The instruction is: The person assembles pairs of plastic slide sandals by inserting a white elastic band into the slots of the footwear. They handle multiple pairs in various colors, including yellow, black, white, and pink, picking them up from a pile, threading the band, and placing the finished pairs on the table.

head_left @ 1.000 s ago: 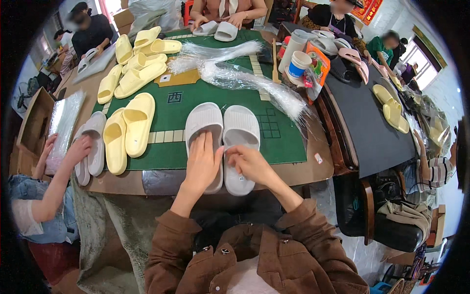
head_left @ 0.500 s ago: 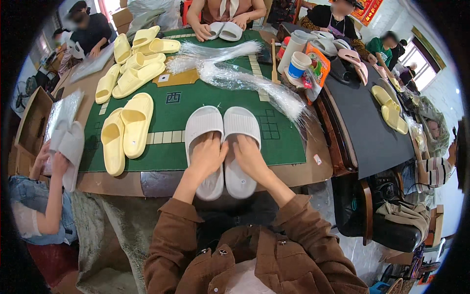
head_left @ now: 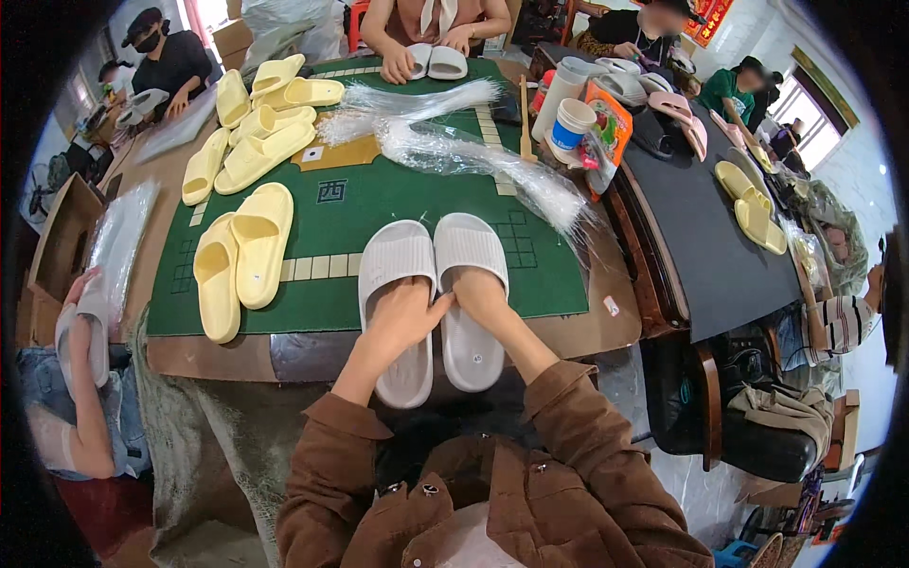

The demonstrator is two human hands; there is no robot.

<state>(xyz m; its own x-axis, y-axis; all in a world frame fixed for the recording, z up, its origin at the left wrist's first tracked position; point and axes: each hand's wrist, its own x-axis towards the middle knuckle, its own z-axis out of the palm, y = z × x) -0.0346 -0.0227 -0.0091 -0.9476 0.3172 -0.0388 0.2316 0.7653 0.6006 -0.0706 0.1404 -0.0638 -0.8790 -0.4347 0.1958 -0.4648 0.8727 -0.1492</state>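
Note:
A pair of grey ribbed slippers lies side by side at the table's near edge, toes pointing away and heels overhanging. My left hand (head_left: 398, 320) has its fingers pushed under the strap of the left grey slipper (head_left: 396, 251), its thumb reaching out toward the other one. Under the strap of the right grey slipper (head_left: 471, 244) sits my right hand (head_left: 483, 295), its fingers mostly hidden. Both hands grip the slippers from inside. Left of them, a yellow slipper pair (head_left: 260, 246) rests on the green mat (head_left: 379, 204).
More yellow slippers (head_left: 267, 151) stand toward the far left. Thin clear plastic bags (head_left: 445, 142) lie across the mat's far middle. At right are a white-and-blue cup (head_left: 572, 125) and a dark side table (head_left: 705, 256) with slippers. Co-workers handle slippers at the left and far side.
Both grey slippers have slid slightly toward me, the left one further than the right. My right thumb has gone in under the strap. The co-worker at left has lowered a grey pair.

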